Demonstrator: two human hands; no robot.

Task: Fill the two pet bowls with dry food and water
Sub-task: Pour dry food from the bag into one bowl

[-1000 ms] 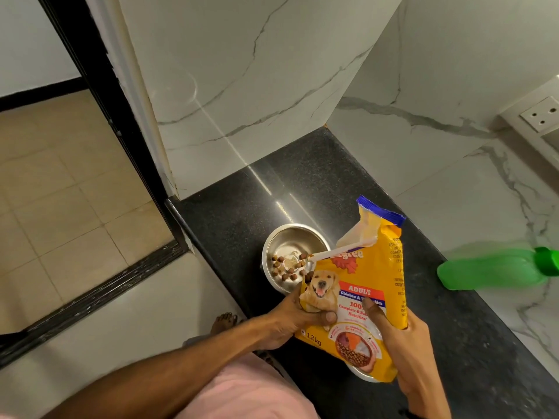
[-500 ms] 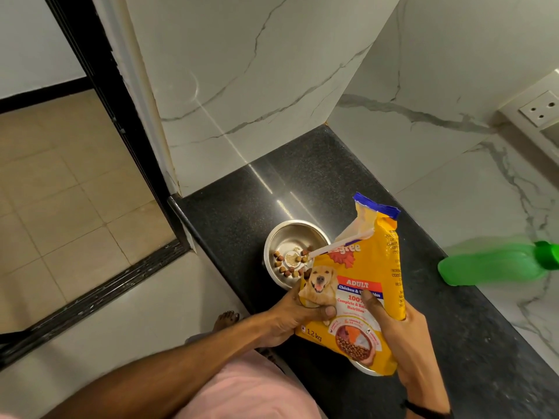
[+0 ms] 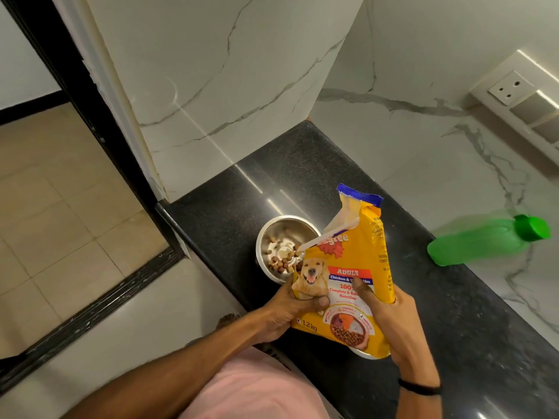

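Note:
A yellow dry dog food bag (image 3: pixel 354 267) is tilted over a steel bowl (image 3: pixel 282 234) on the black counter. Its torn corner points into the bowl, where brown kibble (image 3: pixel 279 263) lies. My left hand (image 3: pixel 287 309) grips the bag's lower left side, thumb across the dog picture. My right hand (image 3: pixel 390 319) holds the bag's right side, thumb on the front. A second steel bowl (image 3: pixel 364 355) shows only as a rim sliver below the bag. A green water bottle (image 3: pixel 484 243) lies on its side at the right.
The black counter (image 3: pixel 453 343) runs along marble walls, ending at a corner behind the bowl. Its front edge drops to a pale floor at the left, where a bare foot (image 3: pixel 227 320) shows. A wall socket (image 3: pixel 508 87) sits at the upper right.
More kibble has dropped from the bag into the bowl. Both hands keep their hold on the bag, which stays tilted over the bowl.

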